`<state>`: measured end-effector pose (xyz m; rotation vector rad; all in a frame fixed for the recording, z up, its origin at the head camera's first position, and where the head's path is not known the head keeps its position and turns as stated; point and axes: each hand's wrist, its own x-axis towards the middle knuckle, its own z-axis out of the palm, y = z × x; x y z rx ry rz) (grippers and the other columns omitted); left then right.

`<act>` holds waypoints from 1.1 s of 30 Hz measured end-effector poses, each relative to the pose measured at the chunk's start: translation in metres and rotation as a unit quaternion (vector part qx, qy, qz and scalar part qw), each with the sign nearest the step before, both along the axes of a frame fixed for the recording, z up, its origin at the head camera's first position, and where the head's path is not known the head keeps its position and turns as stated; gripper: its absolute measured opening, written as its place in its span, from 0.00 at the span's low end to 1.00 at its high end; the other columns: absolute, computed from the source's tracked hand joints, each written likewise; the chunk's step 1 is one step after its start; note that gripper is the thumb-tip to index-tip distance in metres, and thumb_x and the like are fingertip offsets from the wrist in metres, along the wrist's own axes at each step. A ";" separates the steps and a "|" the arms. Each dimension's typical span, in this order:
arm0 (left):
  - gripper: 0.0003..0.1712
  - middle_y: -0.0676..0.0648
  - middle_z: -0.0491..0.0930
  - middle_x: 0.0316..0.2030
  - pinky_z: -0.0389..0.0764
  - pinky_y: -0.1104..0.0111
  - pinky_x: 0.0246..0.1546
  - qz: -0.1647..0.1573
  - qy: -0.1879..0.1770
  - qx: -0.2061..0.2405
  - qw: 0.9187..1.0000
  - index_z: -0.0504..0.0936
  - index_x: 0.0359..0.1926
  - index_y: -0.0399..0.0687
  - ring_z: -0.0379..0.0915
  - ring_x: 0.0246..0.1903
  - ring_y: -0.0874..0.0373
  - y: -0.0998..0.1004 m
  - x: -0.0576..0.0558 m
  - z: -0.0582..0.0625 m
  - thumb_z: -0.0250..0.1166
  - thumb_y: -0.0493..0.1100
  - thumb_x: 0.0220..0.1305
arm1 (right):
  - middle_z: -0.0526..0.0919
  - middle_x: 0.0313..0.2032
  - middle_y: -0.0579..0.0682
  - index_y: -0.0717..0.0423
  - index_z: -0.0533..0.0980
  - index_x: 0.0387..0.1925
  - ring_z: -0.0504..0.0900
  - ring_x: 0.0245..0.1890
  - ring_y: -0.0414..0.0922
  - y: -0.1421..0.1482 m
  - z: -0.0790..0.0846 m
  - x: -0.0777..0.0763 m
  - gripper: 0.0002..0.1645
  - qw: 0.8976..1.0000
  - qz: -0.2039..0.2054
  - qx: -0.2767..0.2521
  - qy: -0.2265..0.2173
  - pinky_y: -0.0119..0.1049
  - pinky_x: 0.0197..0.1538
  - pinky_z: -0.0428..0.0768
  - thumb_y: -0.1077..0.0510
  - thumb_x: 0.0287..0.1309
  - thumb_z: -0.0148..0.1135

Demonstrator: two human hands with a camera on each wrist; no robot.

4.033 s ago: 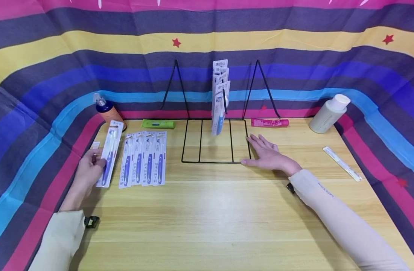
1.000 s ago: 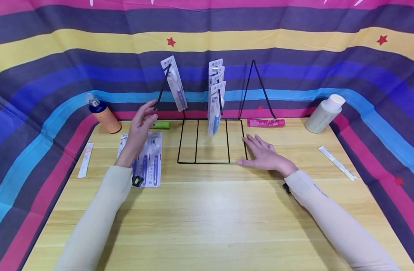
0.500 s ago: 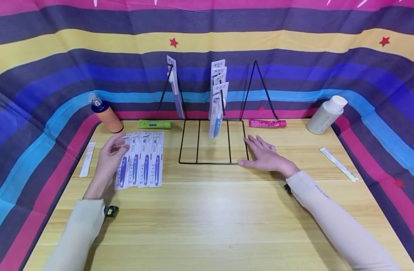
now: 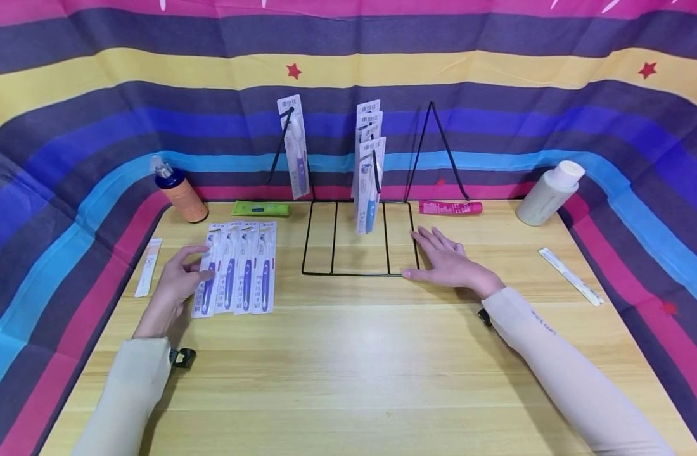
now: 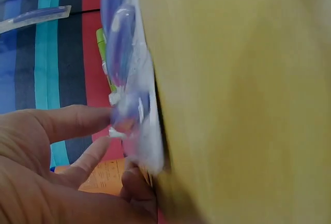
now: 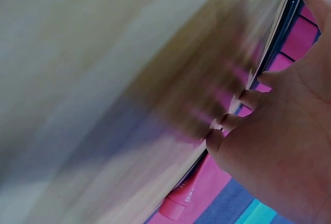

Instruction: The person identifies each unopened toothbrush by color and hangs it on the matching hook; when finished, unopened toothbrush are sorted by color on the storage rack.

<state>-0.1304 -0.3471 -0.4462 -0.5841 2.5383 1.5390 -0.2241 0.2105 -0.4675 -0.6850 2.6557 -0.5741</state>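
The left hand lies at about 9 o'clock on the wooden table, beside a row of four packed toothbrushes. Its thumb and fingers pinch the left edge of the leftmost toothbrush pack, which is still flat on the table, touching the next pack in the row. The right hand rests flat with fingers straight and a little spread, at the right front corner of the black wire rack, which stands at 12 o'clock. One hanging pack is on the rack's left hook, several packs on the middle hook.
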 end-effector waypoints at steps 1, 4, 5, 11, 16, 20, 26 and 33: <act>0.40 0.36 0.70 0.55 0.80 0.68 0.35 0.004 -0.004 0.002 1.000 0.63 0.84 0.43 0.73 0.42 0.52 -0.001 -0.001 0.000 0.63 0.30 0.76 | 0.39 0.88 0.56 0.51 0.43 0.90 0.32 0.85 0.63 0.000 0.000 0.000 0.66 1.000 0.000 0.000 0.000 0.77 0.76 0.38 0.23 0.70 0.61; 0.35 0.40 0.68 0.51 0.80 0.67 0.33 0.007 -0.010 0.003 1.000 0.65 0.81 0.41 0.72 0.41 0.52 -0.004 0.000 0.001 0.63 0.32 0.77 | 0.38 0.88 0.56 0.51 0.43 0.90 0.32 0.85 0.63 -0.001 0.000 0.000 0.66 1.000 0.001 -0.004 -0.001 0.77 0.76 0.37 0.23 0.70 0.61; 0.33 0.41 0.67 0.50 0.78 0.68 0.33 0.007 -0.008 0.001 1.000 0.67 0.80 0.39 0.70 0.42 0.52 -0.006 0.000 0.001 0.63 0.33 0.78 | 0.38 0.88 0.56 0.51 0.43 0.90 0.32 0.85 0.63 -0.001 0.000 -0.001 0.66 1.000 0.001 -0.004 -0.002 0.77 0.76 0.37 0.23 0.71 0.61; 0.25 0.46 0.71 0.55 0.77 0.72 0.37 0.009 0.015 0.041 0.999 0.72 0.75 0.35 0.70 0.44 0.59 -0.017 0.004 -0.002 0.57 0.34 0.82 | 0.39 0.88 0.56 0.51 0.43 0.90 0.33 0.86 0.63 0.000 0.001 -0.002 0.65 1.000 0.001 0.003 0.004 0.76 0.76 0.39 0.24 0.71 0.61; 0.22 0.56 0.77 0.49 0.79 0.72 0.32 0.070 0.034 0.055 0.995 0.82 0.69 0.49 0.75 0.39 0.64 -0.018 0.006 0.004 0.60 0.33 0.80 | 0.38 0.88 0.56 0.51 0.43 0.90 0.32 0.85 0.63 0.001 0.001 -0.001 0.66 1.000 0.003 0.004 0.003 0.77 0.76 0.37 0.23 0.71 0.61; 0.23 0.59 0.78 0.47 0.76 0.76 0.30 0.109 0.086 0.070 0.988 0.88 0.64 0.57 0.74 0.39 0.65 -0.006 0.010 0.018 0.64 0.30 0.77 | 0.37 0.88 0.56 0.51 0.42 0.90 0.31 0.85 0.63 0.000 0.000 -0.001 0.67 1.000 0.006 0.002 0.000 0.77 0.76 0.36 0.23 0.70 0.61; 0.22 0.55 0.85 0.42 0.72 0.79 0.28 0.069 0.229 0.154 0.959 0.90 0.61 0.46 0.76 0.35 0.63 0.026 0.016 0.041 0.68 0.25 0.72 | 0.37 0.88 0.57 0.52 0.43 0.90 0.31 0.85 0.63 0.001 0.000 0.000 0.66 1.000 0.002 0.003 0.002 0.77 0.76 0.36 0.23 0.71 0.61; 0.20 0.47 0.85 0.32 0.73 0.76 0.29 -0.001 0.351 0.196 0.916 0.87 0.60 0.33 0.76 0.30 0.58 0.065 0.025 0.065 0.68 0.22 0.70 | 0.37 0.88 0.56 0.51 0.43 0.90 0.31 0.86 0.62 0.002 0.000 0.000 0.66 1.000 0.003 0.002 0.002 0.78 0.76 0.37 0.23 0.71 0.61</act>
